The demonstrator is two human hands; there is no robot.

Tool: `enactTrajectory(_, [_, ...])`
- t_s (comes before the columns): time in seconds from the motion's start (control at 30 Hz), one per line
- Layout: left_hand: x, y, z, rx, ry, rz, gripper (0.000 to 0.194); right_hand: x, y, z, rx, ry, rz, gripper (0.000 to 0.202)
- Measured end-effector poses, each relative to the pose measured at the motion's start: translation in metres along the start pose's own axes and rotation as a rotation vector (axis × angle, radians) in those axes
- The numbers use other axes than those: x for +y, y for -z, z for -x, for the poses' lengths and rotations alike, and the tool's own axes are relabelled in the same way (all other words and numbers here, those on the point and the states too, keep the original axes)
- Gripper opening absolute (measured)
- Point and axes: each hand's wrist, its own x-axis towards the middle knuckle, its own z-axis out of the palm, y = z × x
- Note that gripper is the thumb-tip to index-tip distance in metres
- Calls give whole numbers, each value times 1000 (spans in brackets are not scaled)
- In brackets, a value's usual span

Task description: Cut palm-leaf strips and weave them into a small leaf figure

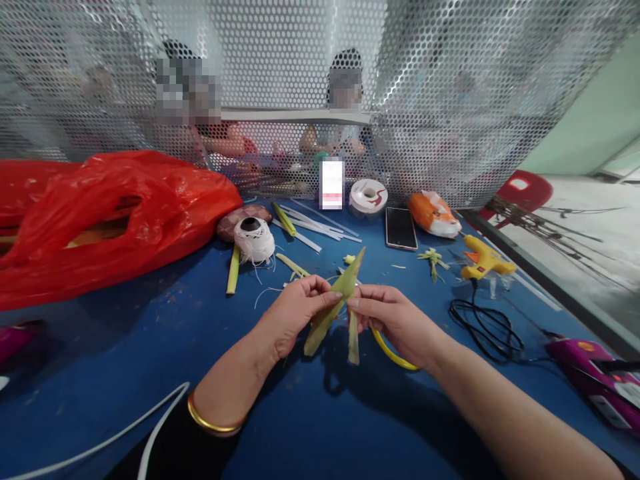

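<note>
Between my hands, above the blue table, is a pale green leaf strip [351,275], folded or crossed so that one pointed end rises and two ends hang down. My left hand [307,307] pinches it at the fold with thumb and fingers. On the other side, my right hand [383,308] grips the narrower hanging part close to the crossing. Beneath the right hand shows a yellow curved handle [395,355], mostly covered. Just beyond the fingertips lie leaf scraps [293,265]. A small tied leaf piece [433,262] rests farther right.
At left spreads a red plastic bag [125,227]. White thread [254,241], white strips [320,225], a ribbon roll [369,197] and a phone [401,228] lie toward the perforated screen. A yellow glue gun [485,259] with a black cord [487,333] is at right.
</note>
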Motion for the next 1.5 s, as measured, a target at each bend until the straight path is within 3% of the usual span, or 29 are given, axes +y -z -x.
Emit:
enactTrajectory(0.53, [-2, 4, -4, 85, 26, 48, 31, -20, 1, 10, -51, 10, -124, 23])
enactTrajectory(0.73, [-6, 7, -7, 117, 67, 103, 35, -35, 17, 14, -81, 66, -173, 22])
enactTrajectory(0.87, [-7, 8, -7, 90, 96, 66, 35, -42, 46, 3, 197, 94, 158, 27])
enactTrajectory(0.97, [-7, 7, -5, 65, 106, 60, 37, -40, 72, -8, 526, 76, 835, 35])
enactTrajectory(1.0, [-6, 6, -5, 62, 112, 64, 37, -38, 79, -12, 580, 58, 932, 33])
enactTrajectory(1.13, [-4, 2, -2, 69, 143, 74, 32, -29, 93, -19, 701, 11, 1207, 26])
enactTrajectory(1.4, [0, 0, 1, 35, 144, 123, 27, -17, 88, -24, 772, -46, 1483, 26])
enactTrajectory(1.5, [0, -1, 1, 19, 122, 151, 27, -19, 80, -20, 884, 74, 1550, 35])
